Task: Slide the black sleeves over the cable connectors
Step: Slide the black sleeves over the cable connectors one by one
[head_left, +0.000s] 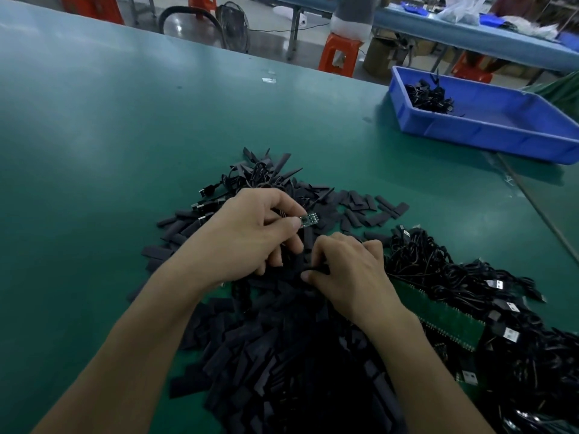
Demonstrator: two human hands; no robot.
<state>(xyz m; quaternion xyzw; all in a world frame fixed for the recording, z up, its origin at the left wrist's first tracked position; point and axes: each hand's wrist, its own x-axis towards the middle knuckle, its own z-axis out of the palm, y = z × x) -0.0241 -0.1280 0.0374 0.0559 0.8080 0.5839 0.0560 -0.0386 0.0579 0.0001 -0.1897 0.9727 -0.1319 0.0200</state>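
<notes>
Sleeves (282,355) beneath, left hand (250,236) pinching connector (310,219), right hand (347,270) apparently gripping sleeve (317,270)

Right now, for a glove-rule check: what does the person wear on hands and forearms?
Nothing visible. The left hand and right hand are bare: no gloves, rings, watch or wrist strap. Both forearms are uncovered to the frame's edge; no clothing sleeve shows.
</notes>
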